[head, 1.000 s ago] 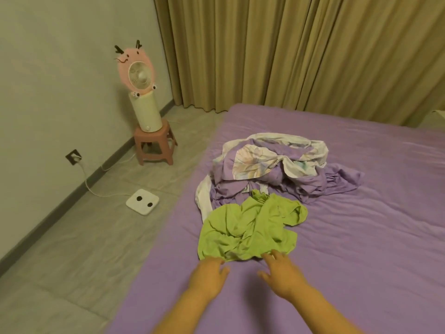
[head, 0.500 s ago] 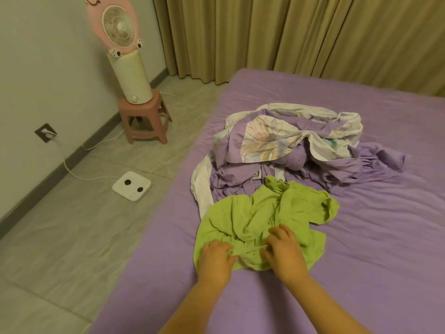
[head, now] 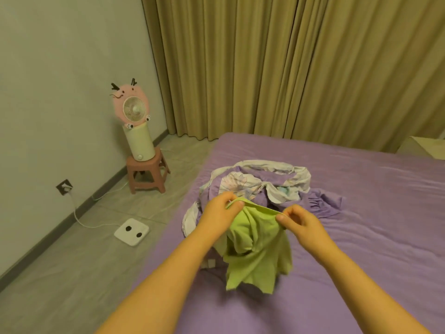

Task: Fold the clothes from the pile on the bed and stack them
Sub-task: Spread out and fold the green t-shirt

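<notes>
Up above the purple bed [head: 361, 237], a green garment [head: 257, 249] hangs from both hands. The left hand [head: 220, 213] has its grip pinched on one end of the garment's top edge, fingers and thumb curled round the hem. The right hand [head: 301, 221] pinches the other end of that same edge, so the hem runs taut between the two. Below the hem the green cloth falls in loose, crumpled folds, and its lower corners hang close to the bed sheet; whether they touch it cannot be told.

Behind the garment lies the rest of the pile [head: 265, 184]: purple cloth tangled with white fabric carrying a pale floral print, all lying on the bed. A small white tag [head: 211, 262] shows beside the green cloth near the left forearm; nothing on it can be read.

On the floor to the left sits a white scale [head: 131, 232] with two dark dots. Farther back, a pink stool [head: 147, 175] carries a cream cylinder topped by a pink fan [head: 131, 107] with a cartoon face and antlers. A white cable [head: 79, 213] runs from a wall socket [head: 64, 186]. Tan curtains [head: 289, 68] hang behind the bed. No brand or writing is legible anywhere.
</notes>
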A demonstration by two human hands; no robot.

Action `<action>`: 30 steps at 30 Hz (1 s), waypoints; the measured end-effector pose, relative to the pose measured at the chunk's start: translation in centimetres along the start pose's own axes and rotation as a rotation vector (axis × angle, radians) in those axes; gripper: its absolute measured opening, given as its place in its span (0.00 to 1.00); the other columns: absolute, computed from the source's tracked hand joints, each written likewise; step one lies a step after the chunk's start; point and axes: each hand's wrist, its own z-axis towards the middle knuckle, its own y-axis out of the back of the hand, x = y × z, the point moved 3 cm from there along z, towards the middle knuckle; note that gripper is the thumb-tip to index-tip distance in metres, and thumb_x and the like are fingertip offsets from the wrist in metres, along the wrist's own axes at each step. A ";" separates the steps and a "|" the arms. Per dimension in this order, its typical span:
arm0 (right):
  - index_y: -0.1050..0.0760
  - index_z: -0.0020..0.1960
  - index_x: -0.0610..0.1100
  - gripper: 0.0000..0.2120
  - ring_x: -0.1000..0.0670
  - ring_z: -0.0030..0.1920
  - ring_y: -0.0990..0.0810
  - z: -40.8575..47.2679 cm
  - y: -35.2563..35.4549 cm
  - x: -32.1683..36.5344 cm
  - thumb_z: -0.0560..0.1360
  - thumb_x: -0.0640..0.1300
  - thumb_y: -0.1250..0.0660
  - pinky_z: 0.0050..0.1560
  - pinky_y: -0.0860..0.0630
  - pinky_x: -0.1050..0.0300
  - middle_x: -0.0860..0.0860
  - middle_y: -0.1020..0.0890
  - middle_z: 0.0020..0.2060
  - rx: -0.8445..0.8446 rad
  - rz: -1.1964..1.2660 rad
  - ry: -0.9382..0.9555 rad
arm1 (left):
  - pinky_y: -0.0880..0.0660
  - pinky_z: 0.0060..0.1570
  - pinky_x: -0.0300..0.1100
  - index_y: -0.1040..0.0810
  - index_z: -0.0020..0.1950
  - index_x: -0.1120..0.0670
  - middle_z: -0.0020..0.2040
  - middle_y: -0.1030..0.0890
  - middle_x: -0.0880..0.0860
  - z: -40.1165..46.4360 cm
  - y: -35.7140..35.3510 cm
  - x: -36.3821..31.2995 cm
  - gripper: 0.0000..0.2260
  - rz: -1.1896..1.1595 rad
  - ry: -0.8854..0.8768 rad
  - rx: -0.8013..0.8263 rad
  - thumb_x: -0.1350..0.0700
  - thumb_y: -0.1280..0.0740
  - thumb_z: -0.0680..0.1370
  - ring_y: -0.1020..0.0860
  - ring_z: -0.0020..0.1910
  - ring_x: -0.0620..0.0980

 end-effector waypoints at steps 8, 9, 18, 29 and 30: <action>0.24 0.37 0.50 0.08 0.58 0.32 0.29 -10.4 8.9 13.4 0.74 0.49 0.32 0.32 0.32 0.65 0.57 0.25 0.30 -0.065 0.141 0.162 | 0.27 0.40 0.38 0.19 0.44 0.59 0.38 0.20 0.51 -11.0 3.1 -17.0 0.12 -0.259 -0.072 0.034 0.49 0.29 0.74 0.24 0.37 0.44; 0.23 0.37 0.51 0.08 0.58 0.34 0.27 -12.0 9.7 14.7 0.75 0.49 0.32 0.34 0.31 0.65 0.57 0.24 0.31 -0.047 0.165 0.173 | 0.27 0.40 0.38 0.19 0.44 0.59 0.38 0.20 0.50 -12.6 3.4 -18.7 0.14 -0.269 -0.080 0.031 0.48 0.29 0.74 0.23 0.37 0.44; 0.22 0.41 0.49 0.05 0.59 0.36 0.23 -24.8 15.0 24.0 0.75 0.46 0.32 0.37 0.26 0.65 0.55 0.20 0.35 -0.110 0.133 0.300 | 0.27 0.41 0.43 0.20 0.39 0.53 0.36 0.21 0.51 -26.0 4.1 -27.7 0.11 -0.337 -0.164 -0.060 0.48 0.32 0.77 0.25 0.37 0.47; 0.33 0.59 0.55 0.19 0.58 0.57 0.27 -44.8 9.1 26.2 0.72 0.62 0.35 0.53 0.29 0.69 0.57 0.27 0.56 -0.386 -0.135 0.494 | 0.29 0.44 0.47 0.27 0.43 0.59 0.40 0.28 0.59 -39.0 1.1 -34.0 0.14 -0.316 -0.068 -0.089 0.49 0.39 0.81 0.29 0.40 0.54; 0.35 0.62 0.57 0.23 0.59 0.62 0.30 -47.0 7.5 25.4 0.72 0.65 0.36 0.58 0.31 0.69 0.58 0.29 0.60 -0.434 -0.126 0.511 | 0.30 0.44 0.46 0.28 0.40 0.59 0.40 0.28 0.59 -39.9 1.3 -34.4 0.15 -0.349 -0.045 -0.141 0.50 0.40 0.81 0.29 0.40 0.54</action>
